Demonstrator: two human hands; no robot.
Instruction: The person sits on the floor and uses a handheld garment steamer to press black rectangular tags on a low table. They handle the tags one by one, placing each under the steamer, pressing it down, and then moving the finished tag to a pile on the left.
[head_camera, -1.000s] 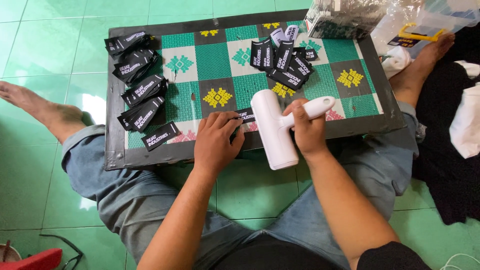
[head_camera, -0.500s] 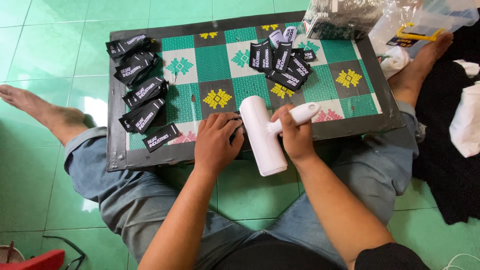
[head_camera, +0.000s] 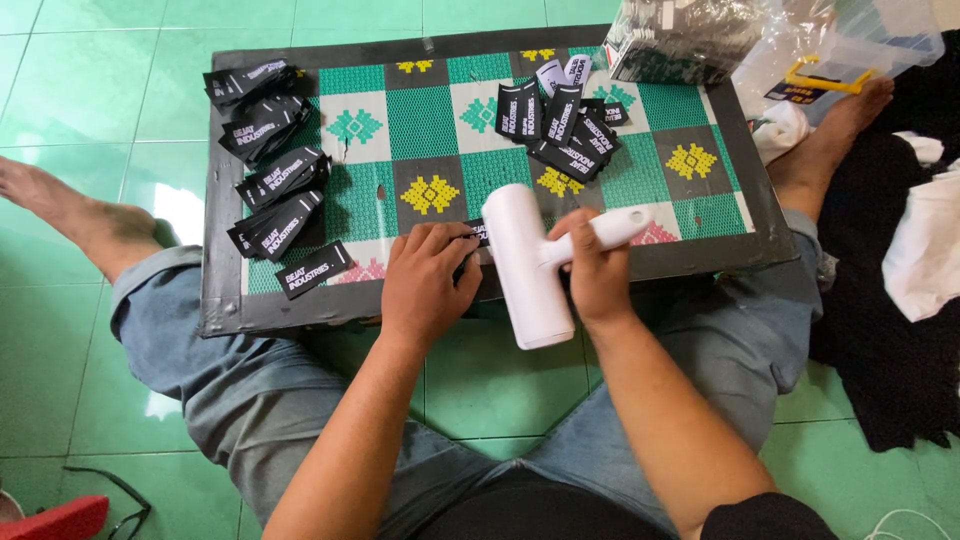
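While a person sits on a green tiled floor (head_camera: 90, 90) with legs spread, a dark-framed board with a green, white and grey woven checker pattern (head_camera: 420, 125) rests across the lap. Seen from above, the left hand (head_camera: 428, 280) lies palm down at the board's near edge, fingers pressed flat together on a small black rectangular fabric label with white lettering (head_camera: 477, 232), of which only a corner shows beyond the fingertips. Just beside it, the right hand (head_camera: 592, 268) is wrapped around the handle of a white plastic handheld tool with a thick cylindrical body (head_camera: 527, 262). The cylinder lies across the board's near edge, its lower end hanging over the lap, and its upper end sits right next to the pinned label.

On the board's left side, several stacks of the same black labels (head_camera: 270, 165) are fanned out, with one single label (head_camera: 313, 270) lying apart near the left hand. A looser pile of black labels (head_camera: 560, 125) sits at the top centre. Beyond the far right corner lie a clear plastic bag of dark items (head_camera: 680, 40) and a yellow-handled object (head_camera: 825, 80). Black cloth (head_camera: 880, 350) and white cloth (head_camera: 925, 250) lie on the floor to the right.
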